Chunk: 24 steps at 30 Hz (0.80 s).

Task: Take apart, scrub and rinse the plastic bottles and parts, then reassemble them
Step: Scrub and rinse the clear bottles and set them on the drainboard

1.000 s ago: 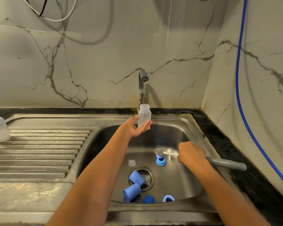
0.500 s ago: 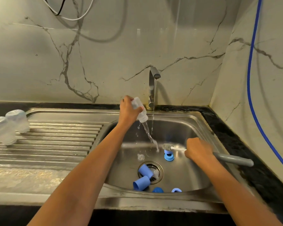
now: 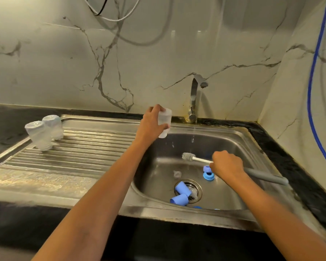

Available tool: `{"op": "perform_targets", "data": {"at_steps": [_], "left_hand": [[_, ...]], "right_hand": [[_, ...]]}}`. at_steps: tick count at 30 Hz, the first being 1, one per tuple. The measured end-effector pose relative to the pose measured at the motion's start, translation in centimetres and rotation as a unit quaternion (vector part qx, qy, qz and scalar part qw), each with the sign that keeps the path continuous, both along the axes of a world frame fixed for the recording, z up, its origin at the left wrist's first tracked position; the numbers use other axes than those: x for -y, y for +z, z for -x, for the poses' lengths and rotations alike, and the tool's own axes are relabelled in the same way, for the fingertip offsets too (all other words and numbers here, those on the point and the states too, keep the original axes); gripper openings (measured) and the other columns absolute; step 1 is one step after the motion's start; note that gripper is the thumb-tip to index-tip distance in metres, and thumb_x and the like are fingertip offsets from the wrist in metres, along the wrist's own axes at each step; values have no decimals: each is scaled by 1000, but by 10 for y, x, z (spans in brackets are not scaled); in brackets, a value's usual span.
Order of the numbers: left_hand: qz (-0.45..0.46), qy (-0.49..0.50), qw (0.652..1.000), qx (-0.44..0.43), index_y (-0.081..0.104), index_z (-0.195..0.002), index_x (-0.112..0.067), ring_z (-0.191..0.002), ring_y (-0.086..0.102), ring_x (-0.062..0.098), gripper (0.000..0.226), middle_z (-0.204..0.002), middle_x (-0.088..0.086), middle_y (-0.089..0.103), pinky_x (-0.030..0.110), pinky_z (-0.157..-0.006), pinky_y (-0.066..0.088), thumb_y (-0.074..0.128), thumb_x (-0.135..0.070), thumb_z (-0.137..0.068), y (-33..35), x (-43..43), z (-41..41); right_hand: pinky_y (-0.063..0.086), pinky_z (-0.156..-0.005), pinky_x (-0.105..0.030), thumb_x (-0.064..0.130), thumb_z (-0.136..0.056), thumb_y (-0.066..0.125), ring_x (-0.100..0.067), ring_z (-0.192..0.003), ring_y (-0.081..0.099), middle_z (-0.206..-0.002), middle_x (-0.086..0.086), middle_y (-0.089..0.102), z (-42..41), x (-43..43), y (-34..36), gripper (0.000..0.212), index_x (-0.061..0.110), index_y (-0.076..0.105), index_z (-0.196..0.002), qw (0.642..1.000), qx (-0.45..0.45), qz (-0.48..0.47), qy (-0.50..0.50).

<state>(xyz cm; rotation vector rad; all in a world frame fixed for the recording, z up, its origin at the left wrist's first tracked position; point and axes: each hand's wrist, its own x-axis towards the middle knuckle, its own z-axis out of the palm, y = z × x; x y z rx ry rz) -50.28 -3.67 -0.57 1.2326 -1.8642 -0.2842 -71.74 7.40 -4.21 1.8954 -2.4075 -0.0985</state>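
- Above the left edge of the steel sink (image 3: 224, 146), my left hand (image 3: 152, 123) grips a clear plastic bottle (image 3: 164, 121), mouth down.
- My right hand (image 3: 227, 165) is closed round the grey-handled bottle brush (image 3: 189, 156), over the basin.
- Blue plastic caps (image 3: 179, 199) lie at the drain.

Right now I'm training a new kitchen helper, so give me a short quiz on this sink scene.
1. True or false: the left hand holds the clear bottle mouth down.
2. The right hand grips: A a sponge, B the bottle brush, C a cloth.
3. How many upturned bottles stand on the draining board?
Key: 1 true; 2 B; 3 two.
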Motion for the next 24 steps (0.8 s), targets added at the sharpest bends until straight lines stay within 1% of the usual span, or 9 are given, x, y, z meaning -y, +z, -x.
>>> {"op": "perform_targets", "data": {"at_steps": [3,5,8,13,15,17,19,22,24], "left_hand": [[16,28,997,-71,49,-119,-20,-105,56,28,53,-125,10,53,40,-91,54,80,-20,-76,-1,-5,-36],[18,58,993,-97,50,-118,-19,-104,57,27,54,-123,10,54,41,-90,54,81,-18,-73,-2,-9,-68],[23,112,988,-99,53,-117,-14,-103,57,27,54,-121,11,54,40,-88,53,83,-15,-71,-8,-15,-122],[32,222,970,-97,54,-114,-10,-101,57,33,54,-116,15,58,48,-88,51,83,-12,-69,-21,-32,-218],[27,257,961,-95,53,-116,-9,-105,56,33,54,-120,17,56,45,-91,50,83,-11,-71,-24,-41,-251],[12,290,952,-94,51,-120,-7,-111,54,32,55,-125,19,53,36,-89,47,81,-8,-73,-28,-47,-276],[1,326,941,-94,50,-123,-5,-114,52,31,56,-128,20,49,32,-88,44,79,-5,-74,-33,-51,-298],[-6,355,930,-98,49,-123,-5,-115,52,32,57,-129,20,48,29,-87,43,79,-3,-74,-40,-53,-320],[-10,364,926,-95,48,-124,-5,-116,51,32,56,-131,20,47,32,-90,45,77,-3,-76,-44,-53,-330]], "right_hand": [[50,-73,-34,24,-92,52,-26,-86,63,-91,-6,63,-26,5,4,19,16,65,-102,998,38,22,35],[52,-73,-35,31,-92,52,-26,-84,63,-92,-5,65,-48,9,6,22,19,67,-102,994,73,43,72],[54,-74,-36,34,-93,51,-24,-81,63,-90,-4,66,-84,13,12,24,20,68,-103,984,119,56,124],[49,-68,-32,34,-93,52,-24,-77,60,-86,-3,64,-144,20,13,24,21,69,-103,968,147,72,192],[45,-65,-30,34,-93,53,-23,-75,58,-83,-1,61,-165,23,10,23,20,69,-103,963,149,72,212],[44,-65,-30,34,-94,52,-24,-77,59,-86,-3,64,-180,25,8,24,19,69,-101,960,148,69,226],[43,-65,-30,35,-94,52,-24,-76,59,-87,-3,64,-192,27,5,25,17,68,-100,958,148,68,237],[47,-67,-31,38,-94,52,-22,-77,60,-86,-2,65,-201,31,3,26,18,68,-100,953,161,72,248],[52,-72,-35,39,-94,53,-24,-81,62,-89,-3,66,-205,33,3,27,18,68,-101,953,158,75,249]]}}
